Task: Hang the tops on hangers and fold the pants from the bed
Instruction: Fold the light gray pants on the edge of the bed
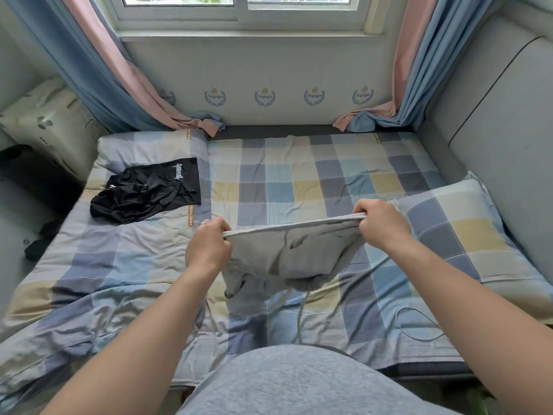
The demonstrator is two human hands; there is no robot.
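Note:
A pair of grey pants (294, 253) hangs folded over in the air above the bed (269, 181). My left hand (209, 245) pinches the left end of their upper edge. My right hand (381, 221) grips the right end, and the edge is stretched tight between the two. The lower part of the pants, with a drawstring hanging from it, droops down to the checked bedcover. A black garment (146, 191) with white lettering lies crumpled at the far left of the bed, well apart from both hands.
A checked pillow (466, 232) lies at the right by the grey padded wall (493, 130). Another pillow (143, 145) is at the far left. Curtains (125, 85) hang at both sides of the window. A thin cable (419, 324) lies on the cover. Dark items (42, 239) sit on the floor at left.

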